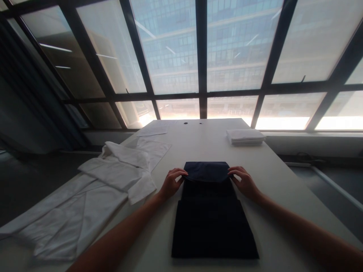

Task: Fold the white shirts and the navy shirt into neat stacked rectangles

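A dark navy cloth garment [214, 226] lies flat on the white table in a long narrow shape, its far end folded over toward me. At the left corner of that folded flap, my left hand [172, 182] pinches the cloth between thumb and fingers. My right hand [244, 183] grips the opposite corner in the same way. Both hands are level with each other, and the flap's curved edge hangs between them. The garment's near part is wider than its middle. What kind of garment it is, I cannot tell.
Rumpled white garments [113, 170] spread along the table's left side. A neat stack of folded white cloth [245, 136] sits at the far right. White sheets [153, 130] lie at the far left of the table [195, 147]. Large framed windows stand beyond, with a dark curtain [36, 87] at left.
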Tool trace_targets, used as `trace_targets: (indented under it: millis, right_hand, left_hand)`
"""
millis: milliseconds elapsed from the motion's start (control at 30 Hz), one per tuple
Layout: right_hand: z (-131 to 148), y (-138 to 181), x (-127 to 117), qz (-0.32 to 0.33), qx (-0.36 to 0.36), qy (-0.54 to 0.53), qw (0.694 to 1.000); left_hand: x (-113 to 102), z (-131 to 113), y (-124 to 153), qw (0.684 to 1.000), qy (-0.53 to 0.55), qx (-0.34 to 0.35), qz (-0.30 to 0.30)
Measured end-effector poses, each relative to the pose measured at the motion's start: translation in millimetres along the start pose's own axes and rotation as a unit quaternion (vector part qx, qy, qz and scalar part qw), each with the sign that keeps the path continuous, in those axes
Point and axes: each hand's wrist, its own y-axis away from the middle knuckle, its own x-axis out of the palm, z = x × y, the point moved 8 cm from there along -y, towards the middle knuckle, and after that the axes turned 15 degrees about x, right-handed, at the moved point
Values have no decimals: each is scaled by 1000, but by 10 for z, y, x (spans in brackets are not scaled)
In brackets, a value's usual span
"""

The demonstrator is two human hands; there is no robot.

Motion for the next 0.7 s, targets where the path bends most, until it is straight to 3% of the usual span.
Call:
trace_targets:
  millis: [267, 467, 700]
  right_hand:
    - [-54, 62, 73, 34, 9, 77, 996]
    - [-31, 75, 92, 39, 3, 87, 995]
    - [325, 71, 265, 72, -66, 128, 987]
  left_hand:
    - [127, -7, 9, 990, -13, 25, 136]
    - [87, -201, -97, 980, -31, 76, 179]
    - [496, -370, -229, 952, -36, 137, 271]
